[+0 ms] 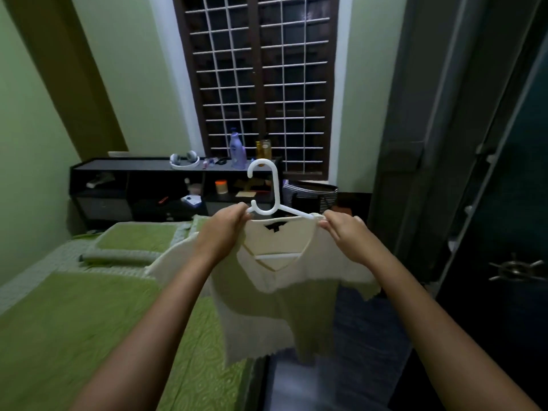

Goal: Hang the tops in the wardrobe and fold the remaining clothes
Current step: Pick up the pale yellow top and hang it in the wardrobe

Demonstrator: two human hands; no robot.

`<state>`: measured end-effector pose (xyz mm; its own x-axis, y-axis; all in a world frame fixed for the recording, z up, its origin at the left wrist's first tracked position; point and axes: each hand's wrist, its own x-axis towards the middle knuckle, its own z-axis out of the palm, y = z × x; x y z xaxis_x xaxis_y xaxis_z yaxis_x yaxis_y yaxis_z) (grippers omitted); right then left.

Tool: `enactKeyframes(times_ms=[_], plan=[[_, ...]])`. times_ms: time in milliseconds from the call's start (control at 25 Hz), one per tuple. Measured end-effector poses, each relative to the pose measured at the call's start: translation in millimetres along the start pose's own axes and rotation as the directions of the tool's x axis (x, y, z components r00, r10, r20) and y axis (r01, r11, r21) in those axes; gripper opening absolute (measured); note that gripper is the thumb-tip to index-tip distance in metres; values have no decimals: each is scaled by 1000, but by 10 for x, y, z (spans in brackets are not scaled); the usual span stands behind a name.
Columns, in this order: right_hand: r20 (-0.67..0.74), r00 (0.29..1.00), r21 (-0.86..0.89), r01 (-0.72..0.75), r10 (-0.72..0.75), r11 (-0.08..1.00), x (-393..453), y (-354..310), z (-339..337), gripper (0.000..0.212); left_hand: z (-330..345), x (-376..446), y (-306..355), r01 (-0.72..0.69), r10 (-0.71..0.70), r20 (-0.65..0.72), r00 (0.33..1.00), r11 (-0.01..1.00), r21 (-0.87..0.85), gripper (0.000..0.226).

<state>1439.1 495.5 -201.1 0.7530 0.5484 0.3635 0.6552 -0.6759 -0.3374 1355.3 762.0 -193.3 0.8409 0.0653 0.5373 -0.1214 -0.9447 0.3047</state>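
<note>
cream top (267,280) is up in the air in the head view, over the bed's (74,321) right edge, already on the white hanger (268,188). our left hand (226,223) pinches one shoulder, right hand (341,229) pinches the other, so the hanger's long axis runs hand to hand, hook up. the dark wardrobe (504,203) sits off to our right, so we'd guess the right hand leads the swing.
</note>
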Motion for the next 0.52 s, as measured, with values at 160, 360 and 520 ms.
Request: enactKeyframes(times_ms=[160,360,520], plan=[[-82,994,-120,-86,77,989,464,573,14,18,661,965,91,-198,197,-14,980,980,-11,25],[-364,923,-279,-239,128,930,1432,1069,-24,31,1321,2262,-50,-344,344,-22,939,936,-79,28],[-443,881,-316,-327,166,891,2045,1511,-203,33,1845,3230,-194,-377,398,64,915,902,-212,31]])
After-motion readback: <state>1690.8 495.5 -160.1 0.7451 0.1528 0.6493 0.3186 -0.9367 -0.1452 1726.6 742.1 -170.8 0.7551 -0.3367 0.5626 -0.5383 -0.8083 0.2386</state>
